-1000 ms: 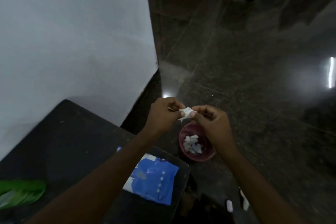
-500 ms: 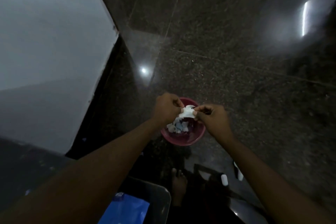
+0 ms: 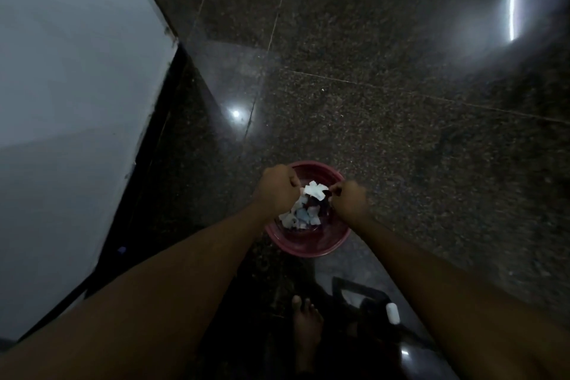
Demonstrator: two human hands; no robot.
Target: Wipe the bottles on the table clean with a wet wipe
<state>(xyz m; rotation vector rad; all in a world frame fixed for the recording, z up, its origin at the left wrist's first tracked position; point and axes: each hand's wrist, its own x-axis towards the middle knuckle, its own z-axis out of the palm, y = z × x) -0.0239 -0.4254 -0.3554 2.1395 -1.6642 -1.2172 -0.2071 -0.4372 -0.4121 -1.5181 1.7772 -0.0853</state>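
A small crumpled white wipe (image 3: 314,189) hangs between my two hands above a red bin on the floor. My left hand (image 3: 278,187) pinches its left end and my right hand (image 3: 348,199) pinches its right end. Both fists are curled, knuckles up. No bottle and no table show in the head view.
The red bin (image 3: 308,245) stands on the dark speckled floor and holds several crumpled white and blue scraps. A white wall (image 3: 68,102) runs along the left. My bare foot (image 3: 305,321) and a dark object with a small white piece (image 3: 392,313) lie below the bin.
The view has tipped down from the table to the floor. Both hands, still pinching the wipe, now sit directly over the red bin; the table and blue packet have left the view.
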